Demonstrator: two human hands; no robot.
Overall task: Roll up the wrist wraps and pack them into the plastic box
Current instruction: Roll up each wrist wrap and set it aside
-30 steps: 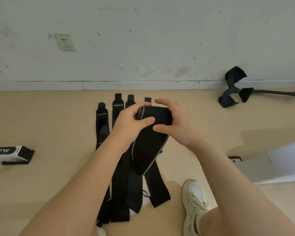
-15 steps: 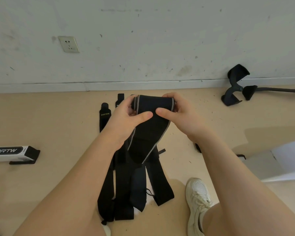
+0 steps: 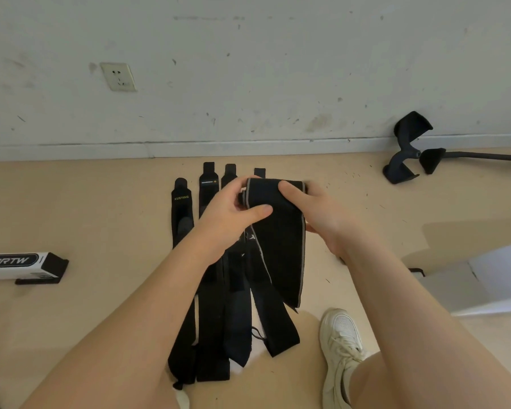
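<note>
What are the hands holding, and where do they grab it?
Both hands, left and right, hold one wrap by its rolled top end; the rest hangs down.

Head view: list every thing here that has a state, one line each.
Black grey-edged wrist wrap: rolled at the top, tail hanging loose.
Left hand: grips the roll's left end.
Right hand: grips its right end.
Black wrist wraps on the floor: flat, unrolled, side by side.
</note>
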